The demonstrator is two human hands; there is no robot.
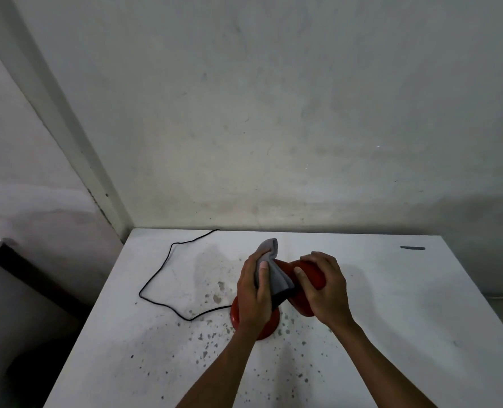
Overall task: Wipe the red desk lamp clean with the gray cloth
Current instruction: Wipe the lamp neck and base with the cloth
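Note:
A red desk lamp stands on a white table [391, 304]. Its round base [269, 326] sits below my hands, and its red shade [312, 275] is tipped toward me. My right hand [325, 285] wraps over the shade from the right, thumb on its left side. My left hand [254, 285] grips a folded gray cloth [275, 273] and presses it against the shade's left side. The cloth's upper corner sticks up above my fingers. The lamp's neck is hidden behind the cloth and my left hand.
The lamp's black cord [162, 278] loops across the table's left part to the back edge. A small dark strip [412, 248] lies near the far right corner. Dark specks dot the tabletop around the base. A gray wall rises right behind the table.

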